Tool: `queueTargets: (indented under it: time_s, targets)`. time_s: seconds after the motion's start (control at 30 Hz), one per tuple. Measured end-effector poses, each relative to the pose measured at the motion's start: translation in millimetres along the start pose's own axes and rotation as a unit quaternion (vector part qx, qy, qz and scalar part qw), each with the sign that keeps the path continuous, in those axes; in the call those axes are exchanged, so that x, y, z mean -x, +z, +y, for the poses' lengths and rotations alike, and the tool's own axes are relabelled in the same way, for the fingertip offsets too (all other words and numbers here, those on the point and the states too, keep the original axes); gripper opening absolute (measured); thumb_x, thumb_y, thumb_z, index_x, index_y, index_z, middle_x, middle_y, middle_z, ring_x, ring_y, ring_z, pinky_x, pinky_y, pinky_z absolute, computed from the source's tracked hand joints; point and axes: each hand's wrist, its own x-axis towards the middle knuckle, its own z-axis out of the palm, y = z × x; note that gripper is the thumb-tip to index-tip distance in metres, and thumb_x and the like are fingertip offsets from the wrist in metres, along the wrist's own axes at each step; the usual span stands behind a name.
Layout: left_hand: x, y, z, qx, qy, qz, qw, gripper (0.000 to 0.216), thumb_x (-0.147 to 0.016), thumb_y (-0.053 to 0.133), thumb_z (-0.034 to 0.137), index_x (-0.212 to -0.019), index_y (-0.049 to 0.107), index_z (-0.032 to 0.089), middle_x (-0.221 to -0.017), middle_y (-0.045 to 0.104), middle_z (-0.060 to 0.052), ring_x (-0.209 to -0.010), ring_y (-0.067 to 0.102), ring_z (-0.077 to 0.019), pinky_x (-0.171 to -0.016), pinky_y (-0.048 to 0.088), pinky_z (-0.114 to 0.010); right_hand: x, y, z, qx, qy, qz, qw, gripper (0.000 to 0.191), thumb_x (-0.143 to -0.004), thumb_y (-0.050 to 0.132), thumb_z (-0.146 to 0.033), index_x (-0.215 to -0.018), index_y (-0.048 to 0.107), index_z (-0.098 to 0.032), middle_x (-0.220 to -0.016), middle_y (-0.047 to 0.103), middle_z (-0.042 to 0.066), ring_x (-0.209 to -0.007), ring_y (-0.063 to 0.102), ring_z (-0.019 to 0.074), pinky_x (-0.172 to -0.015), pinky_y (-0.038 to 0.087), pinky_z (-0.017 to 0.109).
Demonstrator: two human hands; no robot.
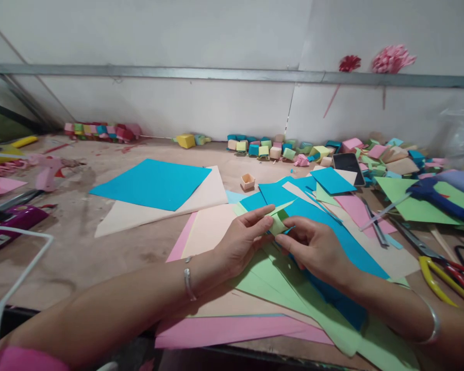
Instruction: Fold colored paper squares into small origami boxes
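while the left hand (239,239) holds the left end of a small folded green paper (279,225) between thumb and fingers, the right hand (319,250) pinches its right end between thumb and forefinger. the two hands are close together, and both are clamped on the same piece. the folded green paper is positioned just above the paper stack (216,226), at the near centre of the scene. the stack consists of blue, green, peach and pink sheets, which overlap at different angles.

on the far side of the hands, a small peach box (247,181) stands on the table (62,268) with its open top facing up. to the left of the box, a blue sheet (152,183) partly covers a peach sheet (116,219). a row of coloured paper boxes (265,149) runs along the far edge of the table, near the wall (178,31). a phone (351,169) rests at the far right, beside these boxes. scissors (419,242) with yellow handles lie to the right of the stack. a pink glue gun (46,172) and a purple power strip (19,221) occupy the left side.
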Motion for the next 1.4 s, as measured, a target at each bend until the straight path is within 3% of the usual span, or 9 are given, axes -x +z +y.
queueTargets:
  time_s: [0.17,0.33,0.4,0.5,0.6,0.73,1.03,1.23,1.4]
  targets:
    - [-0.3,-0.2,-2.2,0.001,-0.004,0.004,1.000,0.048,-0.073,0.078,0.026,-0.119,0.064,0.019,-0.092,0.068,-0.006,-0.080,0.064,-0.0149,-0.079,0.050,-0.031,-0.4,1.4,2.5,0.009,-0.007,0.008,1.000,0.022,-0.084,0.061,-0.034,-0.068,0.059,-0.018,-0.055,0.054,-0.004,-0.044,0.051,0.0090,-0.042,0.036,0.022]
    - [-1.4,-2.3,-2.0,-0.016,0.002,0.000,1.000,0.046,-0.076,0.076,0.027,-0.119,0.064,0.020,-0.094,0.068,-0.006,-0.083,0.063,-0.0147,-0.080,0.050,-0.030,1.3,-0.5,0.9,0.041,-0.034,-0.010,0.999,0.026,-0.089,0.054,-0.037,-0.074,0.065,-0.018,-0.054,0.056,-0.003,-0.045,0.050,0.0097,-0.044,0.036,0.023]
    - [-2.2,-2.8,-1.1,-0.022,-0.001,-0.007,1.000,0.044,-0.077,0.075,0.029,-0.119,0.064,0.020,-0.097,0.068,-0.007,-0.087,0.063,-0.0174,-0.082,0.050,-0.032,2.4,-2.8,-1.0,0.034,-0.038,-0.004,0.999,0.022,-0.088,0.056,-0.038,-0.087,0.068,-0.019,-0.056,0.058,-0.003,-0.045,0.049,0.0098,-0.044,0.036,0.023]
    - [-3.9,-3.4,0.8,-0.003,0.003,-0.036,0.999,0.033,-0.081,0.070,0.031,-0.112,0.067,0.018,-0.107,0.066,-0.010,-0.097,0.062,-0.0216,-0.087,0.051,-0.038,0.1,-9.7,-2.1,0.000,-0.034,0.080,0.996,0.026,-0.087,0.058,-0.039,-0.102,0.064,-0.018,-0.057,0.057,-0.003,-0.049,0.051,0.0112,-0.046,0.039,0.024]
    - [-6.0,-4.8,2.1,0.023,-0.015,-0.062,0.998,0.029,-0.083,0.067,0.031,-0.108,0.068,0.017,-0.108,0.066,-0.010,-0.097,0.063,-0.0233,-0.085,0.054,-0.042,-7.7,-18.2,1.7,-0.010,-0.048,0.160,0.986,0.019,-0.084,0.061,-0.035,-0.095,0.059,-0.019,-0.068,0.056,-0.001,-0.058,0.052,0.0121,-0.050,0.041,0.025]
    - [-8.3,-7.7,1.6,0.025,-0.040,-0.104,0.993,0.032,-0.084,0.063,0.031,-0.112,0.066,0.015,-0.100,0.069,-0.011,-0.087,0.066,-0.0239,-0.076,0.056,-0.041,-14.9,-23.5,9.1,0.029,-0.076,0.130,0.988,0.021,-0.078,0.066,-0.028,-0.096,0.057,-0.021,-0.083,0.056,0.001,-0.063,0.048,0.0117,-0.054,0.042,0.026]
    - [-9.5,-10.3,0.1,-0.002,-0.052,-0.127,0.991,0.036,-0.084,0.062,0.032,-0.114,0.066,0.012,-0.095,0.069,-0.012,-0.084,0.065,-0.0218,-0.075,0.055,-0.036,-10.6,-21.7,5.0,0.054,-0.161,0.092,0.981,0.005,-0.079,0.064,-0.018,-0.080,0.061,-0.020,-0.081,0.058,0.002,-0.072,0.052,0.0151,-0.061,0.042,0.029]
    - [-12.4,-13.8,-0.4,-0.030,-0.076,-0.163,0.983,0.048,-0.078,0.069,0.038,-0.118,0.065,0.012,-0.089,0.068,-0.011,-0.082,0.064,-0.0210,-0.071,0.053,-0.031,-7.5,-22.2,1.8,0.060,-0.219,0.114,0.967,0.014,-0.077,0.060,-0.006,-0.077,0.058,-0.020,-0.077,0.057,0.001,-0.071,0.051,0.0140,-0.062,0.041,0.028]
    - [-11.4,-14.4,-0.3,-0.025,-0.087,-0.145,0.985,0.054,-0.074,0.073,0.033,-0.122,0.062,0.011,-0.092,0.067,-0.012,-0.080,0.062,-0.0194,-0.070,0.050,-0.029,-3.9,-23.2,-3.1,0.081,-0.253,0.106,0.958,0.023,-0.069,0.057,0.003,-0.073,0.054,-0.020,-0.073,0.051,-0.001,-0.068,0.047,0.0125,-0.060,0.039,0.026]
